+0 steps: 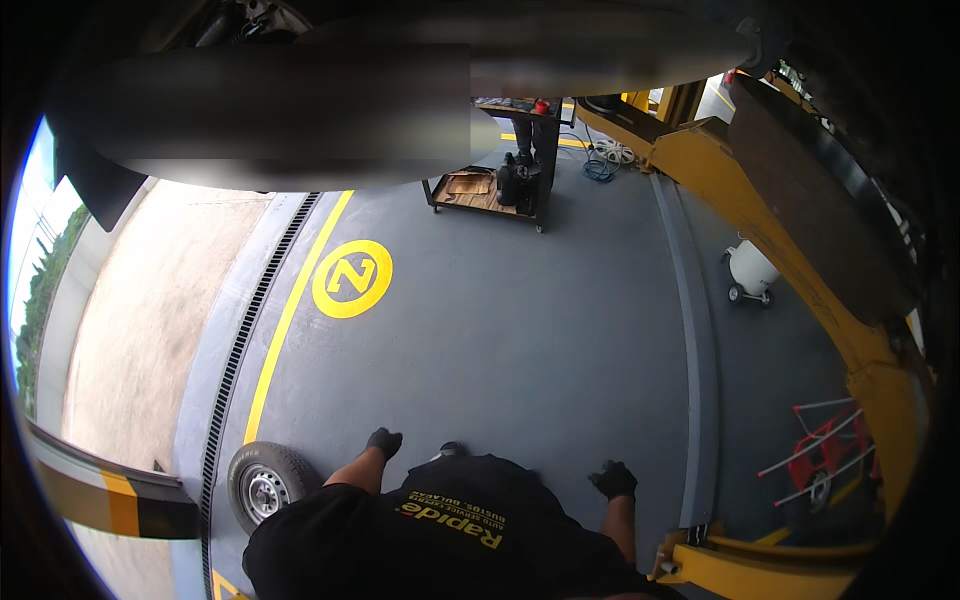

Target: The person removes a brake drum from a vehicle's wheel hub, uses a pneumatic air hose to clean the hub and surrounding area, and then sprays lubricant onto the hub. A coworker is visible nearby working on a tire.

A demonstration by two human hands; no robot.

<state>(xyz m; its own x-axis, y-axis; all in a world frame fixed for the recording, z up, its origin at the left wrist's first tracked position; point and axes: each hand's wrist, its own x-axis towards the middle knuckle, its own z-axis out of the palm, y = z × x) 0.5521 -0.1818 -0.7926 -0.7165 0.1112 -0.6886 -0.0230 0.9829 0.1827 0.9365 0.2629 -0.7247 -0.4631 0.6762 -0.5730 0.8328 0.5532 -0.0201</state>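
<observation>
My left hand (384, 441) wears a black glove and hangs loose over the grey floor, holding nothing. A car wheel (266, 484) with a silver rim lies flat on the floor just left of that arm. My right hand (613, 480), also in a black glove, hangs free with fingers slightly spread and nothing in it. It is close to a yellow lift arm (745, 565) at the lower right. Neither hand touches anything. My black shirt fills the lower middle.
A raised vehicle's underside (300, 100) hangs overhead. Yellow lift arm (800, 260) runs along the right. A black tool cart (500, 180) stands ahead, a white wheeled tank (750, 268) at right, a red stand (825, 450) lower right. A drain grate (245, 330) and yellow line run on the left.
</observation>
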